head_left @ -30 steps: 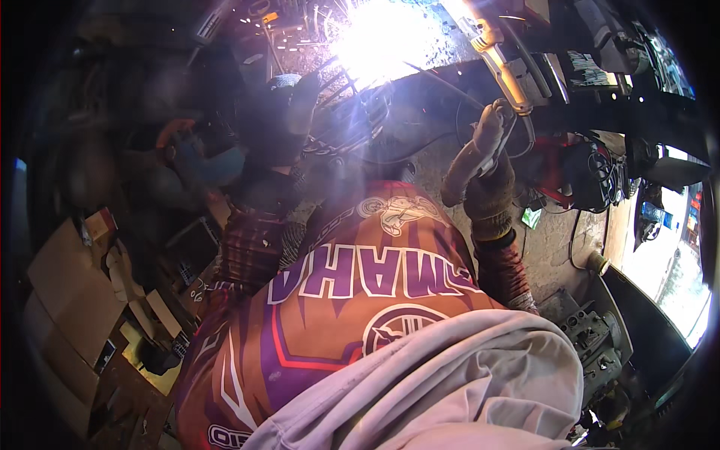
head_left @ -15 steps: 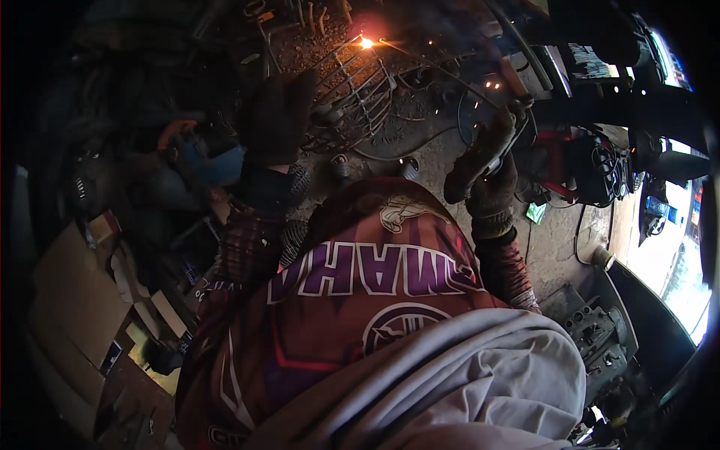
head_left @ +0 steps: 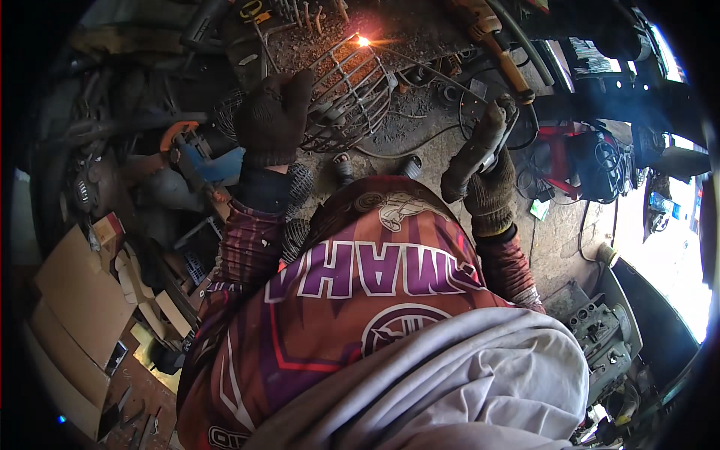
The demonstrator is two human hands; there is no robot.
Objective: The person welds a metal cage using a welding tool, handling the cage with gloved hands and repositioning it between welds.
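Note:
A basket of welded metal rods (head_left: 358,112) lies tilted at the workbench edge, its upper rods lit orange. My left hand (head_left: 274,116), in a dark knit glove, is closed at the basket's left side; its fingertips are partly hidden. In its worn glove, my right hand (head_left: 493,196) grips a welding electrode holder (head_left: 480,139). From the holder a thin welding electrode (head_left: 429,71) slants up and left to the basket's far rods. A bright glowing spot (head_left: 363,41) burns at the electrode's tip, against the rods.
An orange-handled power tool (head_left: 513,75) lies to the right of the basket. Beyond are bent rods (head_left: 319,19) and metal scraps. Blue machinery (head_left: 217,165) stands left, above cardboard (head_left: 82,292). A red-framed machine (head_left: 559,161) with cables stands right. My sandalled feet (head_left: 409,166) are below the basket.
The glow has shrunk slightly and shifted a little left along the rods. Fewer sparks fly, and the surroundings look brighter. Both hands stay nearly in place.

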